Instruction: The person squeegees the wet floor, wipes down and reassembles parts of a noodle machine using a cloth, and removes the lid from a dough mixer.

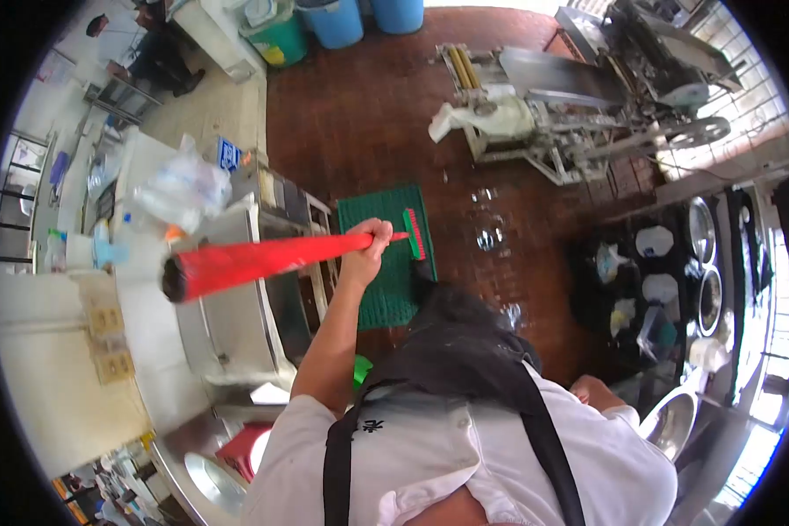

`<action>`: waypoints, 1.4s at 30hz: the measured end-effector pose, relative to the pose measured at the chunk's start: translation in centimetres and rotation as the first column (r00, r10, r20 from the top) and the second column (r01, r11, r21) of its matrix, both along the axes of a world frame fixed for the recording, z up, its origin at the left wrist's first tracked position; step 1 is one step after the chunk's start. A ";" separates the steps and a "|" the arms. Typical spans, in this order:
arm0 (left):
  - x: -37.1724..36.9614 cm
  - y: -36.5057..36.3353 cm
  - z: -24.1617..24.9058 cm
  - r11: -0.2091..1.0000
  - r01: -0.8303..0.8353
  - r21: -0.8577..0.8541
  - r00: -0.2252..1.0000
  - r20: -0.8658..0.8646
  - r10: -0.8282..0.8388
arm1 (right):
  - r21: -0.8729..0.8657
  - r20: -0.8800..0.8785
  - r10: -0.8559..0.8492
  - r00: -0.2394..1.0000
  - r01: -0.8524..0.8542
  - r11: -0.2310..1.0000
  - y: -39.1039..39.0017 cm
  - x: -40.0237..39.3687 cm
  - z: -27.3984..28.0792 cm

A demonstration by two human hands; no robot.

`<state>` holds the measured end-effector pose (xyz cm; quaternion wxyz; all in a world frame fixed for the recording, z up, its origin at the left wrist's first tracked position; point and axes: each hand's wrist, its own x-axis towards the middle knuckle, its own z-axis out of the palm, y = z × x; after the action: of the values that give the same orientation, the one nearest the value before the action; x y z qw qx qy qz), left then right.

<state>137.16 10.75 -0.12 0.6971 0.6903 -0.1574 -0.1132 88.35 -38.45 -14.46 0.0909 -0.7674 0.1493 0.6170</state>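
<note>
My left hand (373, 245) is closed around the red handle of a long-handled floor brush (272, 263). The handle's dark open end points up toward the camera at the left. At its far end, the brush's green head (414, 235) with pinkish-red bristles overlaps a green floor mat (373, 294). A dark shoe (424, 282) shows at the mat's right edge, below my black apron (451, 351). On my right side only a bit of bare forearm (592, 390) comes out of the white sleeve; that hand is hidden.
A metal machine with rollers (552, 88) stands at the upper right on wet brown tiles. Bins (333, 22) line the top. Metal bowls (710, 298) stand at right. Left are a counter with plastic bags (184, 188) and a metal cabinet (223, 307). Another person (153, 57) is farther off.
</note>
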 end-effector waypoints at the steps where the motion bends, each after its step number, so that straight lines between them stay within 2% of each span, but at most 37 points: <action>1: 2.5 -0.4 0.3 0.999 -0.015 -0.030 0.999 -0.034 0.014 | 0.022 0.072 0.003 0.997 -0.005 1.000 0.7 3.7 0.6; 4: 11.9 -1.0 -1.6 0.988 -0.145 0.047 0.989 0.008 0.145 | 0.118 0.311 0.020 0.950 -0.059 0.991 2.7 19.5 0.8; 5: 14.4 -0.7 -0.5 0.987 -0.147 0.069 0.989 -0.002 0.148 | 0.150 0.417 0.011 0.909 -0.080 0.985 3.8 25.8 1.0; 8: 22.2 0.1 1.1 0.946 -0.320 -0.050 0.940 -0.137 0.311 | 0.225 0.694 -0.051 0.718 -0.149 0.963 8.8 47.7 3.7; 10: 26.6 0.4 3.2 0.876 -0.452 -0.167 0.885 -0.208 0.417 | 0.311 0.749 -0.213 0.627 -0.049 0.949 11.0 62.0 5.3; 11: 29.0 0.9 3.6 0.870 -0.468 -0.154 0.875 -0.223 0.430 | 0.328 0.823 -0.218 0.525 -0.126 0.936 12.8 68.3 7.9; 13: 33.9 2.6 2.8 0.875 -0.458 -0.157 0.878 -0.234 0.417 | 0.294 0.945 -0.204 0.258 -0.384 0.876 16.9 79.3 13.3; 14: 36.9 3.0 2.1 0.885 -0.427 -0.184 0.896 -0.223 0.385 | 0.291 0.955 -0.234 0.181 -0.434 0.852 18.9 83.9 15.5; 16: 42.6 2.6 1.9 0.885 -0.405 -0.230 0.907 -0.226 0.356 | 0.478 0.878 -0.439 0.188 -0.356 0.803 21.7 90.7 17.6; 19: 52.7 2.1 2.0 0.933 -0.318 -0.170 0.929 -0.252 0.271 | 0.469 0.883 -0.392 0.259 -0.442 0.765 21.7 98.3 14.2; 20: 56.3 1.2 1.8 0.939 -0.294 -0.177 0.935 -0.259 0.244 | 0.490 0.823 -0.330 0.462 -0.283 0.825 21.2 99.5 16.0; 21: 60.0 0.5 2.1 0.958 -0.252 -0.140 0.948 -0.236 0.215 | 0.438 0.777 -0.259 0.574 -0.196 0.877 20.6 101.3 15.4; 24: 70.2 -3.2 3.9 0.978 -0.120 -0.169 0.967 -0.243 0.077 | 0.539 0.669 -0.349 0.656 -0.105 0.836 16.9 103.9 12.7; 27: 78.9 -8.4 5.5 0.992 0.028 -0.127 0.978 -0.201 -0.054 | 0.538 0.638 -0.441 0.631 0.045 0.842 12.6 106.9 14.1; 30: 86.7 -14.4 5.9 0.991 0.117 -0.071 0.975 -0.180 -0.128 | 0.543 0.550 -0.603 0.578 0.300 0.784 8.1 112.0 12.9; 31: 89.4 -16.7 5.8 0.990 0.133 -0.050 0.974 -0.176 -0.140 | 0.529 0.581 -0.562 0.589 0.252 0.811 6.3 114.3 12.4; 34: 97.6 -22.8 4.0 0.987 0.158 -0.023 0.962 -0.221 -0.159 | 0.520 0.664 -0.547 0.510 0.211 0.828 0.9 122.8 12.3; 35: 102.1 -26.4 5.4 0.989 0.147 0.018 0.963 -0.232 -0.139 | 0.519 0.690 -0.551 0.470 0.209 0.829 -2.6 129.9 13.5; 36: 104.3 -29.2 6.4 0.988 0.152 0.040 0.958 -0.251 -0.137 | 0.547 0.673 -0.556 0.487 0.179 0.818 -4.7 133.8 13.8; 38: 109.7 -32.6 7.1 0.973 0.233 -0.002 0.944 -0.240 -0.226 | 0.505 0.791 -0.490 0.366 0.062 0.861 -8.4 139.7 16.0; 39: 111.9 -34.4 7.1 0.960 0.276 -0.035 0.932 -0.235 -0.277 | 0.475 0.816 -0.458 0.354 0.041 0.879 -9.9 142.3 17.6; 41: 116.6 -37.9 7.5 0.967 0.253 0.030 0.927 -0.292 -0.234 | 0.416 0.864 -0.400 0.307 0.012 0.909 -12.6 147.8 20.3; 42: 119.1 -39.7 7.5 0.966 0.250 0.066 0.923 -0.319 -0.217 | 0.441 0.855 -0.429 0.291 0.026 0.897 -14.1 150.1 20.6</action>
<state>256.30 -28.95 7.37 0.6573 0.6760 -0.1213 -0.3103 238.45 -52.58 6.12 0.3809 -0.9205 0.0682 0.0538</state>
